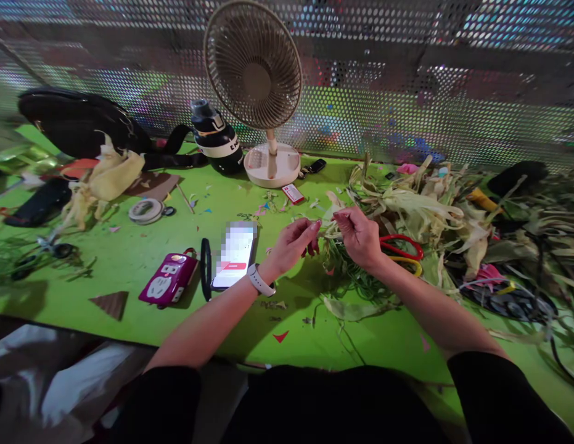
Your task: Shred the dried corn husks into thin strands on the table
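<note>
Over the green table my left hand is closed, thumb and fingertips pinched together; a pale watch circles its wrist. A short gap to the right, my right hand is closed in a pinch too, its fingertips turned toward the left ones. Whatever the fingertips hold, if anything, is too small to make out. Behind and beside my right hand spreads a heap of dry corn husks. Thin green strands lie below it. Red-handled scissors lie partly hidden by the right hand and husks.
Left of my hands lie a lit phone and a purple power adapter. A white desk fan and black bottle stand at the back, before a perforated metal screen. Tape and small scissors lie further left.
</note>
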{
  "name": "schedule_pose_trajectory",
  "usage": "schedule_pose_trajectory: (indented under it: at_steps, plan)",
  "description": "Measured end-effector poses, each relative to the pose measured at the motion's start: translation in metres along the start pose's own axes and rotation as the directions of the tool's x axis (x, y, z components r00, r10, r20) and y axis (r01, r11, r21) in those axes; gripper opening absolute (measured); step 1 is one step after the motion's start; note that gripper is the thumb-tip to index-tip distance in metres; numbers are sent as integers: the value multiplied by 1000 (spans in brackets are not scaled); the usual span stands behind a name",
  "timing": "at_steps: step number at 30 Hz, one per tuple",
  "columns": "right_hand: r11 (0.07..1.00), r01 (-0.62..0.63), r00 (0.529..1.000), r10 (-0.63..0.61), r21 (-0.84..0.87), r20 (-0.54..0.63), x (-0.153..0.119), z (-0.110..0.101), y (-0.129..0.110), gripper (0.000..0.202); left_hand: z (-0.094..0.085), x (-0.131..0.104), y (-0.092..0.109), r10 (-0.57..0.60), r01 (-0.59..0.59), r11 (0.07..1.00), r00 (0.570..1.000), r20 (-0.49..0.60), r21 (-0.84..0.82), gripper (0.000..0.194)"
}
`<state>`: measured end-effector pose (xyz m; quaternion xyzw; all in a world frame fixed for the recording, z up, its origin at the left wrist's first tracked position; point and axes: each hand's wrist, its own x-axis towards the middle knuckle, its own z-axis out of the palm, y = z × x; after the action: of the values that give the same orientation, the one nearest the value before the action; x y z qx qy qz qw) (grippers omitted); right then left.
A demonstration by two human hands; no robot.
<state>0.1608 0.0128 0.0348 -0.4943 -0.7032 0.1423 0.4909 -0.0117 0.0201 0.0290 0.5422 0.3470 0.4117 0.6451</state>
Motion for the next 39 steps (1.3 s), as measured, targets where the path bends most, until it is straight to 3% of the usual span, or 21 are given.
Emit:
schedule_pose_trajectory:
  at_steps: [6,13,17,24,35,39]
  plan:
    - [999,-16,1000,15,-38,-8,0,0,0,40,2,2,-1,-111,109,974,994,-1,-200,43]
    - [1000,-21,989,18,-19,-146,3,0,4,36,-1,5,-4,-81,60,952,995,-57,-301,44]
    - [999,-18,983,12,-29,-184,5,-3,4,39,-5,7,-2,-53,37,962,997,-50,-271,43]
    - [995,51,991,-61,-81,-122,4,-6,3,34,-9,6,0,-145,164,975,981,130,-151,41]
    - [989,105,992,-113,-107,-64,2,-2,5,36,-2,4,4,-136,157,975,981,140,-157,43]
    - [993,63,993,-73,-98,-98,4,-5,4,37,-5,5,3,-123,154,969,979,161,-194,40]
